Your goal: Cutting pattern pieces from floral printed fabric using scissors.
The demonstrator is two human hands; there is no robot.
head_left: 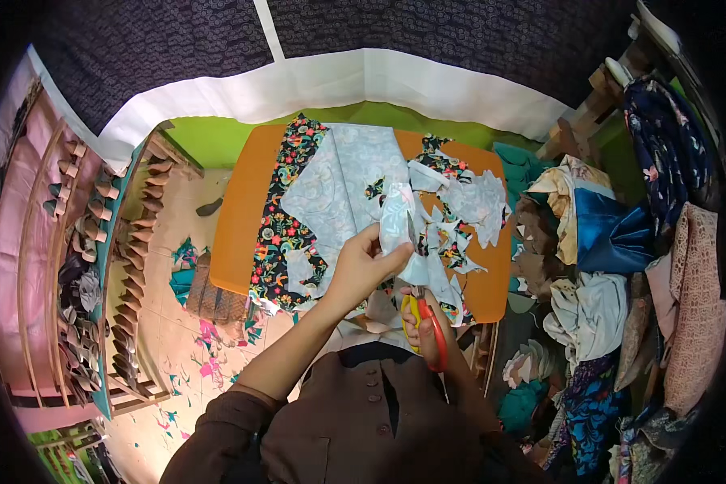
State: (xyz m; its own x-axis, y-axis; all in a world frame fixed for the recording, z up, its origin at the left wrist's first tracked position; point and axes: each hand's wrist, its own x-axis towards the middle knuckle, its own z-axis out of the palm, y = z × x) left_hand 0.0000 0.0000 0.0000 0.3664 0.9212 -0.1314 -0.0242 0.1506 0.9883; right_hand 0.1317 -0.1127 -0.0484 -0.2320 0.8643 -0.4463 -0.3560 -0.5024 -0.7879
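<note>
Scissors [438,345] at a pale fabric piece [396,211] over an orange tabletop [235,214]

The left hand [365,264] pinches the faintly patterned piece between thumb and fingers, near loose scraps [472,202]. The right hand [429,321] has its fingers curled around the red-and-yellow handles; how wide the blades stand cannot be told. The limp piece could buckle and be cut askew, or the blades could nick the left thumb if it strays close. At left, a wooden rack [177,153] holds rows of brown shoe-shaped forms [141,235].
</note>
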